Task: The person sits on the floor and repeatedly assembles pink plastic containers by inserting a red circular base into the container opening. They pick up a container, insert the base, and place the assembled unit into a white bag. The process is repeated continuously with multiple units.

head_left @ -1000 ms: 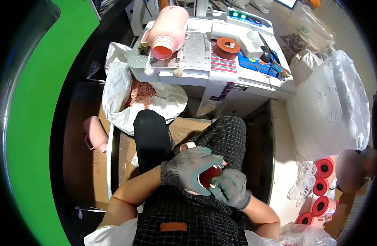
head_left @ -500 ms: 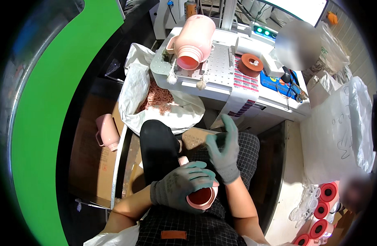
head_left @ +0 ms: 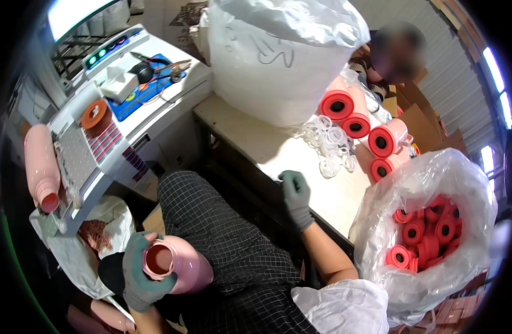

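My left hand [head_left: 138, 273], in a grey-green glove, grips a glossy pink jug [head_left: 193, 273] by its neck. The jug leans on my lap with its open mouth toward me, showing a reddish inside. My right hand [head_left: 295, 197], gloved the same way, is over the near edge of the white bench [head_left: 256, 147]. Its fingers are curled closed; whether a small thing is between them is hidden. Clear plastic rings [head_left: 329, 146] lie in a heap beyond that hand. Pink jugs with red bases [head_left: 382, 142] lie on their sides beside the rings.
At right stands a clear-lined bag [head_left: 372, 222] of red lids [head_left: 414, 231]. A large white sack [head_left: 267, 72] occupies the far bench. Left, another pink jug [head_left: 40, 156] rests on a machine table [head_left: 78, 153] with an orange tape roll [head_left: 96, 116]. A person [head_left: 378, 69] sits behind.
My view has swung right, bringing the bag of red lids into sight. The right hand has moved from above my lap to the bench edge. My left hand still holds the jug.
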Motion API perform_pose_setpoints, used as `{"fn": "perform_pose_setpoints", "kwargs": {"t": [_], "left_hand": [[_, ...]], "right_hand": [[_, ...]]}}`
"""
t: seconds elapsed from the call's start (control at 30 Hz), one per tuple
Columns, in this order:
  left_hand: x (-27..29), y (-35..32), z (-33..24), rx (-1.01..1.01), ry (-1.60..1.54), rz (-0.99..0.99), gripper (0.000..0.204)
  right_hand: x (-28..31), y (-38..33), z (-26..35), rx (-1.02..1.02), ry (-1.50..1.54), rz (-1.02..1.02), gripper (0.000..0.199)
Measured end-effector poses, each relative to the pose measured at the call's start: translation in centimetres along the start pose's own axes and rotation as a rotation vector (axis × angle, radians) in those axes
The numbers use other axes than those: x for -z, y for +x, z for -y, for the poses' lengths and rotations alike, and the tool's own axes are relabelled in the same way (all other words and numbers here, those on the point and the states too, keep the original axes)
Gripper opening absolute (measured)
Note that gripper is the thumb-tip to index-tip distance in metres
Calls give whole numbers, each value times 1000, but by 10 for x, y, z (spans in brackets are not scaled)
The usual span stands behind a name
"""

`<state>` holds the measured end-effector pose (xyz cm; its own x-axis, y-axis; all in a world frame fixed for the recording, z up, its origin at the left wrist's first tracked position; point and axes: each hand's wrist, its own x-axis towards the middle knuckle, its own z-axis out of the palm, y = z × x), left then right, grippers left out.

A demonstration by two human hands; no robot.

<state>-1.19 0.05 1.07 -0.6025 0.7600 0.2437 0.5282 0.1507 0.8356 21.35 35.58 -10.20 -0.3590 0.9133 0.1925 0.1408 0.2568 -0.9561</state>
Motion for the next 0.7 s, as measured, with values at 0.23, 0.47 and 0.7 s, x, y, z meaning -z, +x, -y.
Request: {"fn": "perform_pose_setpoints", "kwargs": {"t": [0.23,0.47,0.7], "left_hand": [[2,11,-6,205,-140,-28,78],[0,7,4,157,-45,-40,77],[19,6,13,178,-81,-35,77]], "right_hand": [[129,106,-19,552,-835,-420,25],[146,150,-33,392,-1173,-218,19],[166,164,-56,106,-373,-162,14]]}}
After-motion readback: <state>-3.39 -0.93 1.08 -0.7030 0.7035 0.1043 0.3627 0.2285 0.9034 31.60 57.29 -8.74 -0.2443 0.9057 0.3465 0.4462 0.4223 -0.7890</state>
